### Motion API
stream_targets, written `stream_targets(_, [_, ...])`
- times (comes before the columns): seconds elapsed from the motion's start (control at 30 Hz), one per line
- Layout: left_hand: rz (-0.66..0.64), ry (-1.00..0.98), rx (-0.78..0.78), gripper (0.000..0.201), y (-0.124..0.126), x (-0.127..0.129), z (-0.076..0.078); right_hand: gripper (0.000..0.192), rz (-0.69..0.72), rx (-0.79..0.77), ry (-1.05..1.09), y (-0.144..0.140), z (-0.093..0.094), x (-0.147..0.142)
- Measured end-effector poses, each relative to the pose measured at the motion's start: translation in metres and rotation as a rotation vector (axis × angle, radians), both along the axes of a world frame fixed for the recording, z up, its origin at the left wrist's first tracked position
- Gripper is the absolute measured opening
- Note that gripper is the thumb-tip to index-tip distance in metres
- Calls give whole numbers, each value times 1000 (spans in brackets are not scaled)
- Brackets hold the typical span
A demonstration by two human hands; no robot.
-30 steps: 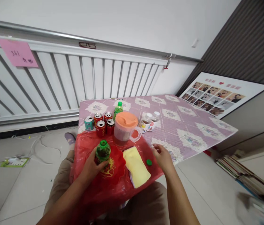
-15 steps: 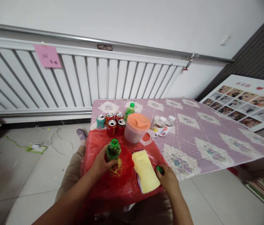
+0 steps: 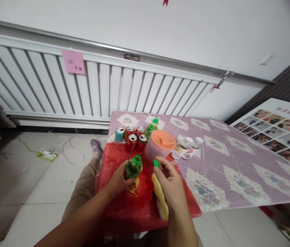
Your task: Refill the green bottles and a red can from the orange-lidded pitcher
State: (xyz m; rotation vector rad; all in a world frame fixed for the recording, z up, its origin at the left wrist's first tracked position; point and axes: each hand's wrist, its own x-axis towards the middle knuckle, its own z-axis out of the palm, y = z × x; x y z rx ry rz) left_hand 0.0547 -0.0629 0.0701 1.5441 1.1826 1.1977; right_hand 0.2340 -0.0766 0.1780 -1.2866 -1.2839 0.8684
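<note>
Glossy plastic bottle (image 3: 133,167), matt yellow cloth (image 3: 161,199)

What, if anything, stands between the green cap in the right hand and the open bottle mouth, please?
Nothing visible: the right hand holds the cap just right of the bottle, which the left hand grips, with open air between them.

A lived-in room of a home is shown. A long white slatted radiator cover (image 3: 134,92) is run along a plain white wall, and a pink paper note (image 3: 73,61) is stuck to it. A low table is covered with a purple patterned cloth (image 3: 219,161) and a red plastic sheet (image 3: 124,202), on which drink cans (image 3: 134,137) and an orange-lidded plastic pitcher (image 3: 160,145) are set. A white board of family photographs (image 3: 276,132) is leaned against a dark wall, and a green power strip (image 3: 47,155) with cables is left on the pale tiled floor (image 3: 31,192).
</note>
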Motion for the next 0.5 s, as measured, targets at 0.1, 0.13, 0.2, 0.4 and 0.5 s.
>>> stream_targets(0.1, [-20,-59,14,69,0,0,-2,39,80,88,-173,11,12,-18])
stream_targets(0.13, [-27,-68,14,69,0,0,-2,38,97,116,-235,13,15,-22])
stream_targets(0.2, [-25,-67,13,69,0,-1,-2,37,117,154,-346,17,17,-27])
stream_targets(0.4, [-26,-77,54,72,4,-1,-14,35,148,223,-573,21,13,-41])
stream_targets(0.5, [-33,-77,64,71,5,-1,-18,36,166,244,-644,22,12,-43])
